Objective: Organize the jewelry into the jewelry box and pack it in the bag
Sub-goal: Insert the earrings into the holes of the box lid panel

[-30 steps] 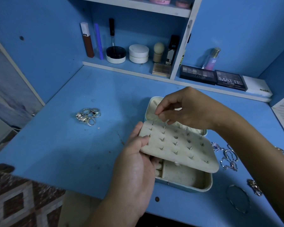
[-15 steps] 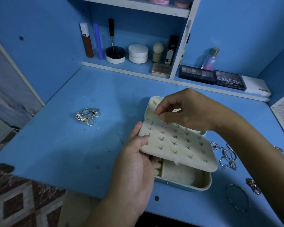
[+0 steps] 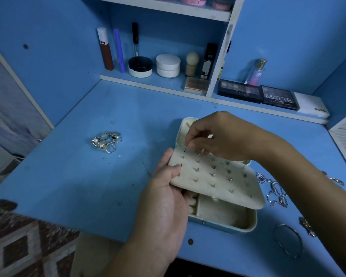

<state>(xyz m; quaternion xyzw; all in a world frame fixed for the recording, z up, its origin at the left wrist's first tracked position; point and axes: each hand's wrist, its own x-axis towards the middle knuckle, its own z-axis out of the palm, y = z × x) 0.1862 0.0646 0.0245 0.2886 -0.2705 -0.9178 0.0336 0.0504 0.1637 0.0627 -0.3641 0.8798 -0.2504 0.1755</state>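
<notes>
Over the open jewelry box (image 3: 220,222): earring panel (image 3: 218,176), tilted, gripped at its left edge by the left hand (image 3: 164,198). Right hand (image 3: 222,136) pinches something too small to identify at the top row; best seated straight, panel held steady. Rings (image 3: 107,141) heaped well left; chains (image 3: 275,189) and bangle (image 3: 288,239) right, under the forearm. No bag visible.

- "MATTE" in large pale capitals on the lid of the dark palette (image 3: 279,97), lying on the low shelf at about 2 o'clock; a smaller line beneath it is too blurred to read
- "SB" on the pink-and-lilac bottle (image 3: 256,72) with a gold cap, standing just behind that palette
- faint lettering on the front edge of the neighbouring eyeshadow palette (image 3: 239,90); illegible
- small marks on the white box (image 3: 312,105) at its right; unreadable
</notes>
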